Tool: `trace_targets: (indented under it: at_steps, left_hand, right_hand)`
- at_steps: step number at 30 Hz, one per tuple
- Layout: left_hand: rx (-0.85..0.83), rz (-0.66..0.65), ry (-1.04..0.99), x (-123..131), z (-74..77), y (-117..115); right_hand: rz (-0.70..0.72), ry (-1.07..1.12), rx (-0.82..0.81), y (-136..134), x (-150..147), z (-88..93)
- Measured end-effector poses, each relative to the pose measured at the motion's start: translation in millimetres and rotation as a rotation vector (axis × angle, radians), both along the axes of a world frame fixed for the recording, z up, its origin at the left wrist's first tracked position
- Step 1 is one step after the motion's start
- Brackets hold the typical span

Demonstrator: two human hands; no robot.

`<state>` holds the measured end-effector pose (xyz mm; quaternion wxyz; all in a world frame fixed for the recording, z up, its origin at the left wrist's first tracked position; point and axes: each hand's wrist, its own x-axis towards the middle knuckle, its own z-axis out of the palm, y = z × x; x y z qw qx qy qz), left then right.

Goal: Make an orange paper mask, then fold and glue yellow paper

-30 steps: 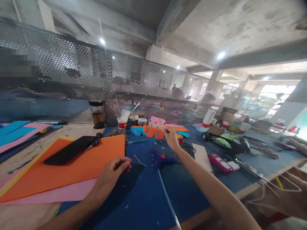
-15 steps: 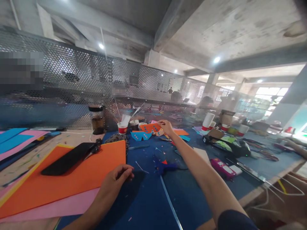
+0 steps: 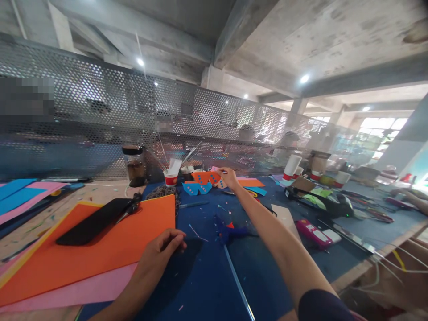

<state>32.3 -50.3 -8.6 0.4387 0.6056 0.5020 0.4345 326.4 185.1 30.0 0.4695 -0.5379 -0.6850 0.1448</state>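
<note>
Close by, find an orange sheet (image 3: 110,254), matte and flat, over a pink sheet (image 3: 96,287) and under a smooth black slab (image 3: 92,223). Beside it, above the blue surface (image 3: 200,290), see the left hand (image 3: 163,247) loosely curled, thumb a little apart, holding nothing visible. Farther in, note a translucent rod (image 3: 237,277) reaching back to a blue glue gun (image 3: 223,234) of hard-looking plastic. Toward the far side, see the grip of the right hand (image 3: 230,178) pinching the right end of a lobed, blue-dotted orange cutout (image 3: 206,175), just behind a blue cutout (image 3: 191,189); cannot tell whether touching. Expect light, thin, bendable foam or card, easy to crease; best held by the edge, off the dots. Beyond, find a red-and-white cup (image 3: 170,179), a dark-lidded clear jar (image 3: 134,167) and a gray perforated panel (image 3: 210,113).
</note>
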Motion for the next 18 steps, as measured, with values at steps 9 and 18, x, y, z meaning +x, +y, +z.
trace_targets:
  at_steps: [9,18]
  left_hand:
    - [-0.038,-0.007,-0.011,-2,-7.1,1]
    - [-0.049,-0.015,-0.047,-1,-9.1,0]
  right_hand:
    - [-0.063,0.062,0.022,13,22,-7.8]
    - [-0.066,0.066,0.015,23,27,-16.5]
